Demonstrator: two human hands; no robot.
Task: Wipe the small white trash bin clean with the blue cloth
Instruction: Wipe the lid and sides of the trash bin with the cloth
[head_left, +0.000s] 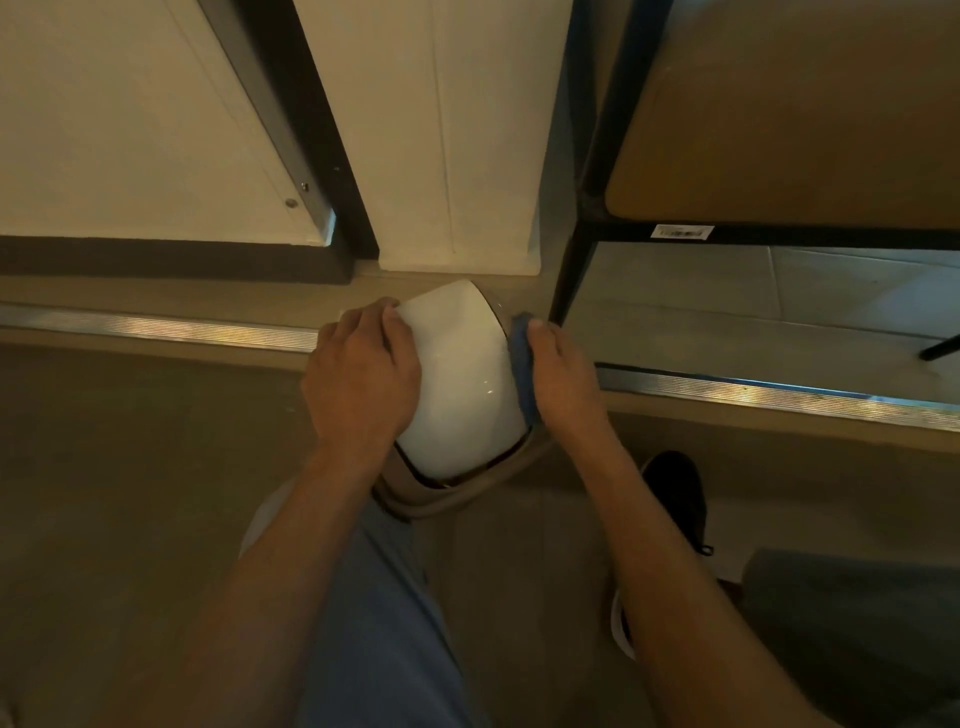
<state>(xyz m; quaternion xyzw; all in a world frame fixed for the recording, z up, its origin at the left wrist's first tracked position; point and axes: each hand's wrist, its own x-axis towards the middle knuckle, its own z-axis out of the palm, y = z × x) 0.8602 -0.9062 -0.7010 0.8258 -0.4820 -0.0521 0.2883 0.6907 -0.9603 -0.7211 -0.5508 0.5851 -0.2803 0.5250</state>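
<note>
Lying tipped over on the floor just in front of you, the small white trash bin points its closed bottom toward the far wall and its tan-rimmed mouth toward your knees. Your left hand rests on the bin's left side, fingers curled over its curved wall and steadying it. Your right hand presses the bunched blue cloth against the bin's right side, fingers wrapped around the cloth, which shows as a strip between palm and bin. A metal floor strip runs left to right under the bin. Beyond it stands a white wall panel. To the far right is a black-framed table with a brown top. A dark shoe sits near right, beside your forearm.
</note>
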